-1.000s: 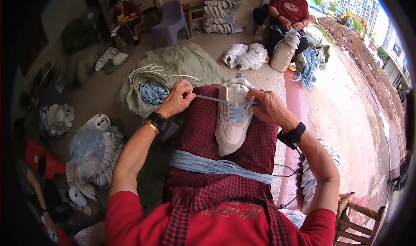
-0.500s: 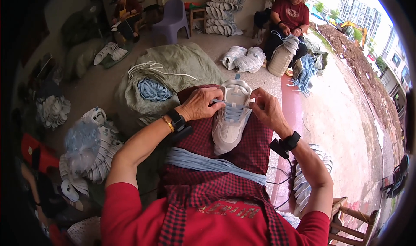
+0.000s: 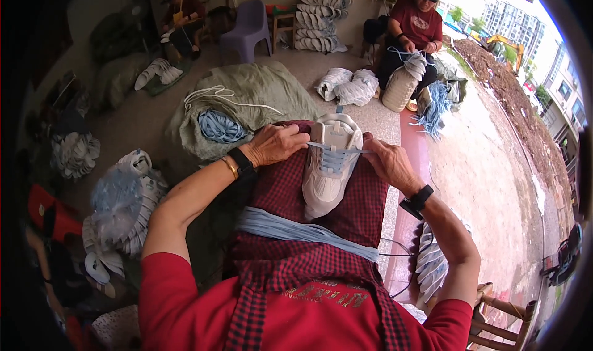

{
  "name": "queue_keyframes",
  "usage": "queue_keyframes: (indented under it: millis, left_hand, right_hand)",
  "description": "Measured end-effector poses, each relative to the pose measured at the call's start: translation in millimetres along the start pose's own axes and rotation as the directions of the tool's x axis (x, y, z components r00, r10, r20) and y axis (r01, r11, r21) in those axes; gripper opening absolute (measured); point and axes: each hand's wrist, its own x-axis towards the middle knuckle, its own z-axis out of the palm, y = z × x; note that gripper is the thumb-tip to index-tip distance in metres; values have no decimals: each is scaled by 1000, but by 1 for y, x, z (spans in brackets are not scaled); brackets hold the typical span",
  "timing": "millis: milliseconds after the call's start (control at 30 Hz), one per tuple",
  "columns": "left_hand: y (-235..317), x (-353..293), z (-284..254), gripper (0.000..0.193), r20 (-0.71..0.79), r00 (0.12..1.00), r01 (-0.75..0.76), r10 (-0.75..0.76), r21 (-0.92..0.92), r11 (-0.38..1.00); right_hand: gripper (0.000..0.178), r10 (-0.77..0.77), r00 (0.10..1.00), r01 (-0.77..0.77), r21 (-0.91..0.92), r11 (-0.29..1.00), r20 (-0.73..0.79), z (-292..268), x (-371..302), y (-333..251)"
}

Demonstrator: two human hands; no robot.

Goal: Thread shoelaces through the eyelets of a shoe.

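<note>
Floor (image 3: 346, 57) — green sack (image 3: 262, 90) beyond shoe (image 3: 325, 189)

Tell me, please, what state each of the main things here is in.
White sneaker, upright, partly laced
Pale blue shoelace, threaded, drawn out to both sides
Left hand, pinching the shoelace
Right hand, pinching the shoelace
Lap lace bundle, laid across the checked apron
Green sack, slumped, creased
Blue lace coil, loosely wound
Purple chair, upright

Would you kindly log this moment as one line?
left hand: pinching blue lace; right hand: pinching blue lace; white shoe: resting on checked cloth
</note>
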Motion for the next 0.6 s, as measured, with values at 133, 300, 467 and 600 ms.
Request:
queue_keyframes:
  millis: [133, 300, 467, 600]
  left_hand:
    - [-26, -15, -20, 11, -19, 1000, -17, 20, 137, 990]
    - [-65, -51, -100, 9, -147, 985, 123, -88, 245, 962]
    - [-107, -139, -221, 15, -244, 938, 333, -245, 454, 826]
    - [-144, -197, -301, 23, -357, 876, 478, -326, 539, 694]
  right_hand:
    - [14, 63, 989, -43, -147, 988, 134, -20, -22, 10]
    - [6, 219, 973, -177, -395, 902, 65, -103, -68, 33]
    - [5, 389, 917, -363, -599, 714, -92, -213, -118, 35]
    - [6, 445, 857, -479, -722, 498, -261, -290, -170, 15]
